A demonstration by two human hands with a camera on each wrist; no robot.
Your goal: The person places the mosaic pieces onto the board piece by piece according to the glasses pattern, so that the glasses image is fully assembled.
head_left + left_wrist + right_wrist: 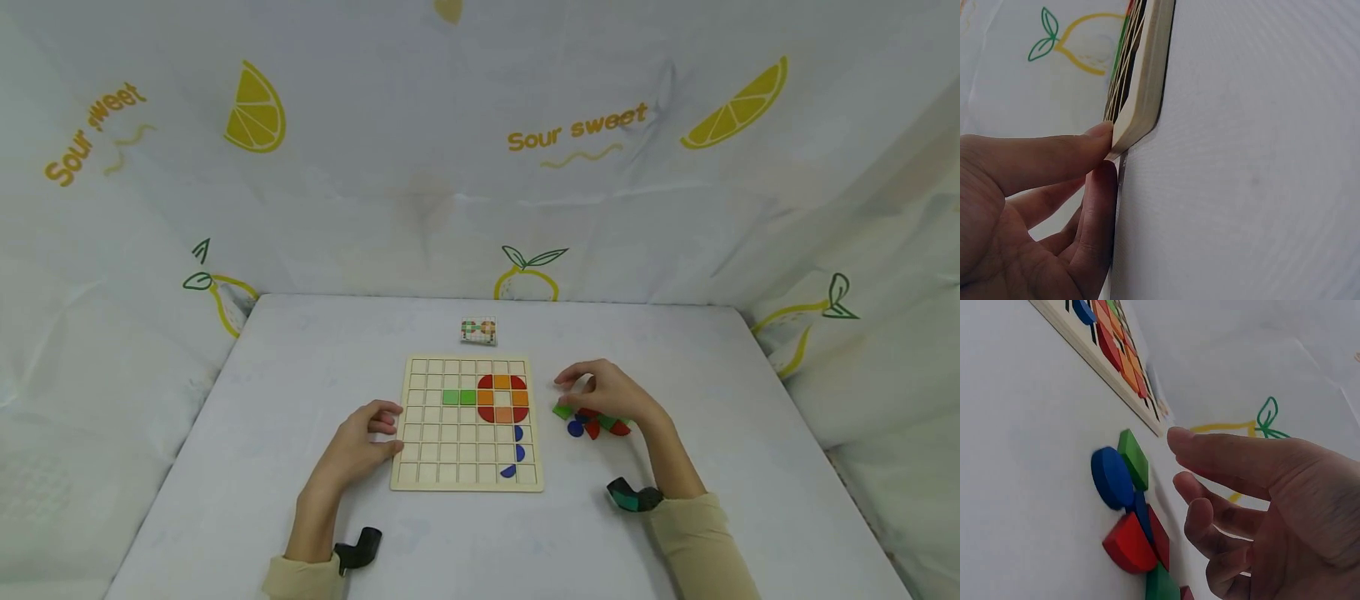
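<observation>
A pale wooden grid board (435,475) lies flat on the table, with coloured pieces in some of its squares. Red quarter-rounds and orange squares (503,382) form a ring, two green squares (459,397) sit left of it, and blue half-rounds (519,452) run below. Against the board's left edge rest the fingertips and thumb of my left hand (360,446), spread apart along it. My right hand (611,390) hovers over a loose pile of pieces, its bent fingers holding nothing. In the right wrist view the pile shows a green square (1133,460), a blue half-round (1112,478) and a red quarter-round (1129,545).
A small pattern card (478,330) lies beyond the board's far edge. White cloth (390,208) printed with lemons hangs behind and at both sides of the table (450,542). Black camera mounts (360,550) are on both wrists.
</observation>
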